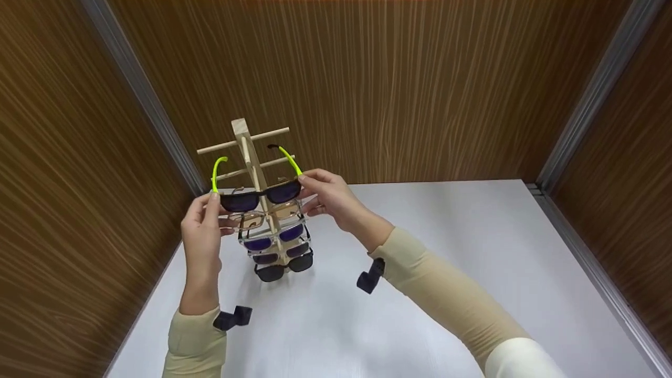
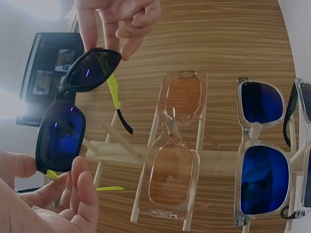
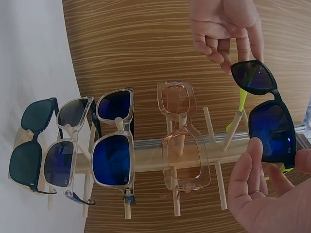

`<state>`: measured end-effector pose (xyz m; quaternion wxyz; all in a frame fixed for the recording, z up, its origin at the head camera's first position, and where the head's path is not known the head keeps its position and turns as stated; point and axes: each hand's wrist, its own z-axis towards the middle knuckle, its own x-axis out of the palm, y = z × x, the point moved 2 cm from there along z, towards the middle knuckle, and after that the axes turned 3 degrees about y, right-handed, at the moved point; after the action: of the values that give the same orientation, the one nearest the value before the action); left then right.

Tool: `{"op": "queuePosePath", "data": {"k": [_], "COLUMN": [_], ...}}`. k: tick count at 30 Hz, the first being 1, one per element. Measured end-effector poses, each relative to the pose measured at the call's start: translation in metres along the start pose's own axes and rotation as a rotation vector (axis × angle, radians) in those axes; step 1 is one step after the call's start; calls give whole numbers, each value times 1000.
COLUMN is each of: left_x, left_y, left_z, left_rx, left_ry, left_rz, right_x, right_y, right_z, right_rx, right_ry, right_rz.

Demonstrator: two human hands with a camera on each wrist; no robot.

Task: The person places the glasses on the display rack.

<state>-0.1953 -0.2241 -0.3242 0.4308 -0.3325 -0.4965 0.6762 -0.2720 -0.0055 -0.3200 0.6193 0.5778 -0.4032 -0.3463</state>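
Both hands hold a pair of black sunglasses (image 1: 240,201) with dark blue lenses and neon-yellow temples, one hand at each side of the frame. My left hand (image 1: 202,218) pinches the left hinge corner, and my right hand (image 1: 336,198) pinches the right one. The temples are unfolded and point toward the wooden display stand (image 1: 240,127). In the right wrist view the sunglasses (image 3: 273,128) stand apart from the stand's pegs, near an upper bare pair. Just below them on the stand hang clear peach-tinted glasses (image 2: 171,177).
Lower on the stand hang clear-framed sunglasses with blue lenses (image 3: 112,160), another clear-framed pair (image 3: 59,164) and black sunglasses (image 1: 271,273) at the bottom. The stand rises from a white table (image 1: 420,236). Wood-grain panels (image 1: 394,94) enclose the back and sides.
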Motion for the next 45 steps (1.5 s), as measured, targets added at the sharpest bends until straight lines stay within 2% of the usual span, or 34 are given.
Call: {"op": "queuePosePath", "data": {"k": [6, 13, 27, 37, 45], "left_x": [-1, 0, 3, 1, -7], "left_y": [4, 11, 22, 27, 24], "left_z": [11, 21, 35, 38, 36], "left_rx": [-34, -22, -84, -142, -113], "left_ry": [15, -21, -1, -2, -33], "left_rz": [24, 55, 77, 99, 110], "right_x": [3, 8, 5, 3, -4], "right_y": [3, 1, -5, -9, -8], "right_z": [12, 21, 34, 34, 33], "right_rx": [30, 73, 85, 122, 117], "right_ry": [-30, -45, -79, -80, -82], "right_rz": [-14, 40, 21, 18, -5]}}
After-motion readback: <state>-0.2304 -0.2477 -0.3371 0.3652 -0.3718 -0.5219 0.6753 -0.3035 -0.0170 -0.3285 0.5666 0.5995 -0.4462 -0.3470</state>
